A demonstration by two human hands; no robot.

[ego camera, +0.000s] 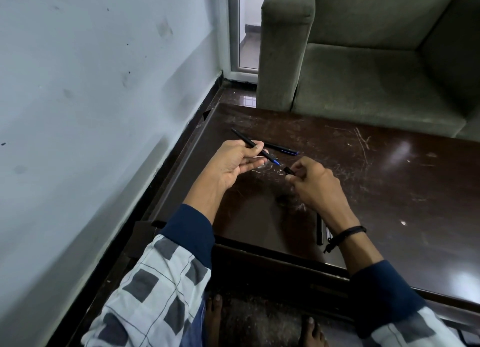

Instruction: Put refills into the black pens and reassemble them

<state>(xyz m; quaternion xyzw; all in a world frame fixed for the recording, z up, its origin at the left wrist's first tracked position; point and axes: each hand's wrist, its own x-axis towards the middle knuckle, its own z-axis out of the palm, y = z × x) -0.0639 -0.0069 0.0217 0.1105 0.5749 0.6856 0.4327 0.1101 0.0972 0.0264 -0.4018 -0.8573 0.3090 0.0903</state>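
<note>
My left hand [237,162] pinches a black pen barrel [246,140] that slants up and to the left, and a blue refill tip [275,162] sticks out of its lower end. A short gap to the right, my right hand [315,183] grips a small black tip piece [289,171] between thumb and fingers. Another black pen with a blue clip [281,149] lies on the dark wooden table [389,180] just behind my hands. More black pen parts [320,232] lie near the table's front edge, partly hidden under my right wrist.
A green sofa [368,60] stands against the table's far edge. A pale wall [91,99] runs along the left, with a narrow strip of floor between it and the table. My bare feet [215,318] show below the front edge.
</note>
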